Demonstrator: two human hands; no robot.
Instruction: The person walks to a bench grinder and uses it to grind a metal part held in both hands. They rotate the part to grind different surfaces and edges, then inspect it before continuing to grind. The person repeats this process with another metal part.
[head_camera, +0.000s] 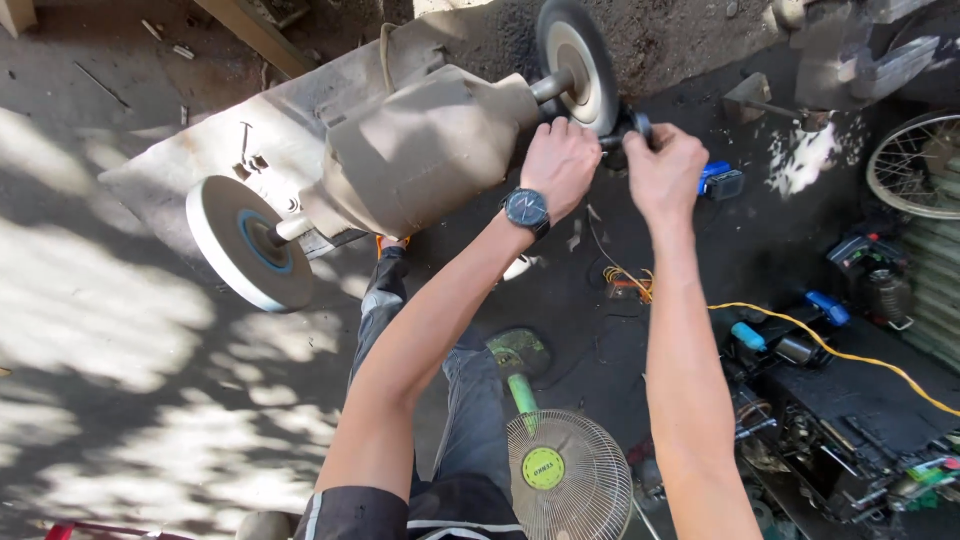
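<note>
Both hands work at the far wheel (578, 62) of a dusty bench grinder (420, 150): the left hand (560, 165), watch on its wrist, is curled beside the shaft, and the right hand (665, 165) is closed on a small dark part (632, 128) held at the wheel's edge. The step looks like grinding that part, which calls for a firm grip and light pressure. A fan (567, 475) and yellow cable (830, 345) lie near on the floor.
</note>
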